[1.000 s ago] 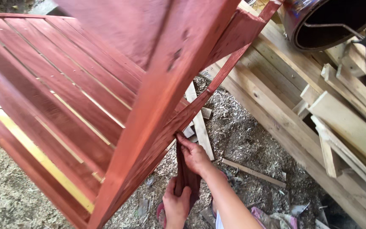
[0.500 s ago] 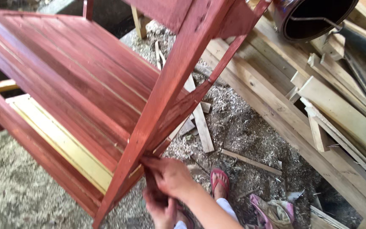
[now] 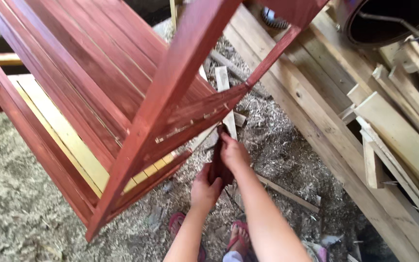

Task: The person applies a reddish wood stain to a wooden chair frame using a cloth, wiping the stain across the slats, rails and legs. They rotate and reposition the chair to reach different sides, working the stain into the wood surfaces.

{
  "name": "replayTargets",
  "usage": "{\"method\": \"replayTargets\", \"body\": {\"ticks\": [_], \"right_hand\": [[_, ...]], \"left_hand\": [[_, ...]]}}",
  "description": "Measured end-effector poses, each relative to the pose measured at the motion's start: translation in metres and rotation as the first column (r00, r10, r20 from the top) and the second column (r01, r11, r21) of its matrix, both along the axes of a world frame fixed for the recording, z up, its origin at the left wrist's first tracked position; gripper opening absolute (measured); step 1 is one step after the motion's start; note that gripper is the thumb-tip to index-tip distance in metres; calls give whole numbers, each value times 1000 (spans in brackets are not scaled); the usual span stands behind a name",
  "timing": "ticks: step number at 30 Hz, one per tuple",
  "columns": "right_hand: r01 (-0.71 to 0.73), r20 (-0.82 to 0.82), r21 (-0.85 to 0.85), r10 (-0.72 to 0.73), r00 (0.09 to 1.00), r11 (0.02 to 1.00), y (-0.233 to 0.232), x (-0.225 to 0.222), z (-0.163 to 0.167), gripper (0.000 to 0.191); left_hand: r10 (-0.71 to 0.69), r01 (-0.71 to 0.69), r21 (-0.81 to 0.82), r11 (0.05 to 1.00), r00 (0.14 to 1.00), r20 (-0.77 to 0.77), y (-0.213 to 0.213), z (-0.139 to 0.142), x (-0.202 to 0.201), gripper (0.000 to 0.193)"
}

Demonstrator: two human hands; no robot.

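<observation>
A large slatted wooden rack (image 3: 170,97), stained red, stands tilted in front of me and fills the left and middle of the view. Its lower shelf has pale yellow, unstained slats (image 3: 59,131). A dark red rag (image 3: 216,167) is held stretched between both hands just below the rack's lower cross rail (image 3: 204,114). My right hand (image 3: 233,153) grips the rag's upper end, which touches the rail. My left hand (image 3: 204,187) holds the lower end.
Sawdust and shavings (image 3: 20,194) cover the ground. Long raw planks (image 3: 316,97) and offcuts are stacked along the right. A dark round bucket (image 3: 389,19) sits at the top right. My feet in red sandals (image 3: 238,237) are below, near a loose wood strip (image 3: 287,194).
Both hands dipped lower and left with the rag, then came back up to the cross rail. The view shifted, so more of the rack's side frame and the planks now shows.
</observation>
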State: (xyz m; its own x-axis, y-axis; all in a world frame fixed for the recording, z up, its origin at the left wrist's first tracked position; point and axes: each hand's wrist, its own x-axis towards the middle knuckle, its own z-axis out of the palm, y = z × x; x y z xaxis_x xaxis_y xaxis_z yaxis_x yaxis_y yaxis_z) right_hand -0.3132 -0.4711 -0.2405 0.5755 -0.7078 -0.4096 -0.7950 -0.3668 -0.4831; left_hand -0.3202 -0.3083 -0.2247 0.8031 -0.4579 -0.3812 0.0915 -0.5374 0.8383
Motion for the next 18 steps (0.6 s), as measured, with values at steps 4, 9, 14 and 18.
{"method": "replayTargets", "body": {"ticks": [4,9,14,18], "right_hand": [[-194,-134,-47,187,973,980,-11,-25,-12,44],[-418,-216,-149,383,898,896,-12,3,-36,44],[-546,-282,-365,469,837,754,-28,38,-66,67],[-561,-363,-438,433,825,703,-40,37,-84,72]], "left_hand": [[-119,111,192,975,992,34,-9,-28,-21,76],[83,-88,38,995,988,134,-18,-73,-25,66],[78,-72,-91,993,995,63,-33,-110,3,48],[16,-6,-129,992,997,72,-61,-131,27,39]]}}
